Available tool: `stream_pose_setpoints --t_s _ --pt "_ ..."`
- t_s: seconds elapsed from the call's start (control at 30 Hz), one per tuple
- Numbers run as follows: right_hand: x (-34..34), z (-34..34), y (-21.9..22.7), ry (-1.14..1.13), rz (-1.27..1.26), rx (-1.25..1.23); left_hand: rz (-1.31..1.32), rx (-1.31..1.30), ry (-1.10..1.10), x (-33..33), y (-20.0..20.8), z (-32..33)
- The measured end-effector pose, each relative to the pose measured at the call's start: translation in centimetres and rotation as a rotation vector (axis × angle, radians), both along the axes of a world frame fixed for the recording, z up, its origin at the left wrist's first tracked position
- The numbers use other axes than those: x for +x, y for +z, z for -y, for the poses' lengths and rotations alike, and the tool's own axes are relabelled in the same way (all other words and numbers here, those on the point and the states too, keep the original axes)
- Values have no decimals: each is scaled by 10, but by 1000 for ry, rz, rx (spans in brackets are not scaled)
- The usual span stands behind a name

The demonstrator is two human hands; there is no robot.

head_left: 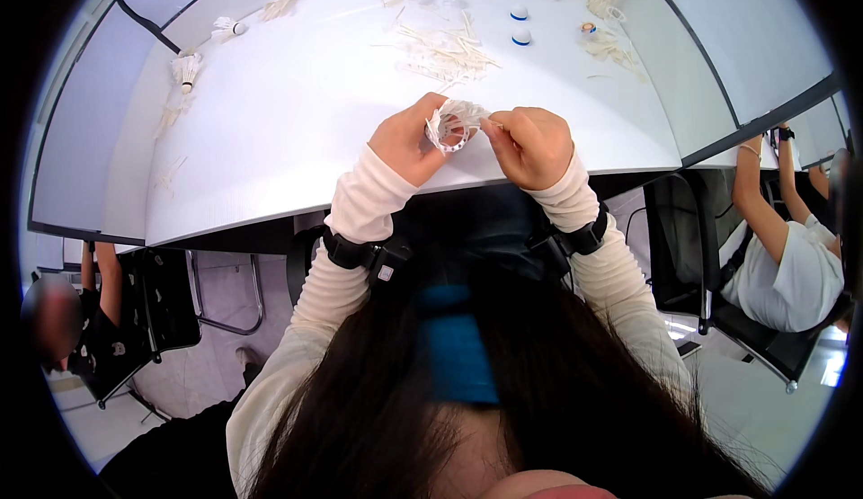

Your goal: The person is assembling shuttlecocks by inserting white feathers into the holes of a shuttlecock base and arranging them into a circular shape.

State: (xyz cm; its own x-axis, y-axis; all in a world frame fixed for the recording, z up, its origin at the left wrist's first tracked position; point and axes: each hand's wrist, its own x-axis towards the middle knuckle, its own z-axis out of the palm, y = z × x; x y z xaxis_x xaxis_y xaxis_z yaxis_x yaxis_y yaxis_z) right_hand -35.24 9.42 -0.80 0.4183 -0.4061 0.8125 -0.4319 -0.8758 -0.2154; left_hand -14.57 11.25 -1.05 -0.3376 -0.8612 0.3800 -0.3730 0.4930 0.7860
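Observation:
Near the front edge of the table, my left hand is wrapped round the left side of a white shuttlecock skirt. Its pale ring with small holes faces me, and no cork base shows on it. My right hand is closed, thumb and forefinger pinching at the skirt's right edge; the exact strand between the fingertips is too small to make out. Just beyond my hands lies a loose heap of pale feather quills. Two white cork bases with blue bands, one nearer and one farther, stand right of the heap.
Worn shuttlecocks lie along the left side, one by the partition, and another at far right. More feather scraps lie below that one. Partitions flank the white table. Other people sit at left and right.

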Motion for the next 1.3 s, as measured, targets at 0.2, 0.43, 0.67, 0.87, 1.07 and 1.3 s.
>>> stream_pose_setpoints --t_s 0.2,0.43,0.67,0.87,1.07,1.3 --pt "2 4 -4 54 85 -15 2 17 4 -1 3 -2" --pt "-1 -1 1 57 35 100 -15 15 10 -2 1 -1" --pt "0 -2 3 70 25 144 -46 34 -51 1 -4 2" --pt "-1 0 1 59 -13 70 -30 38 -49 0 -1 1" --pt "-1 0 1 52 -10 31 -80 13 -79 0 -4 2" --pt "0 1 0 49 -2 36 -61 44 -60 1 -4 3"
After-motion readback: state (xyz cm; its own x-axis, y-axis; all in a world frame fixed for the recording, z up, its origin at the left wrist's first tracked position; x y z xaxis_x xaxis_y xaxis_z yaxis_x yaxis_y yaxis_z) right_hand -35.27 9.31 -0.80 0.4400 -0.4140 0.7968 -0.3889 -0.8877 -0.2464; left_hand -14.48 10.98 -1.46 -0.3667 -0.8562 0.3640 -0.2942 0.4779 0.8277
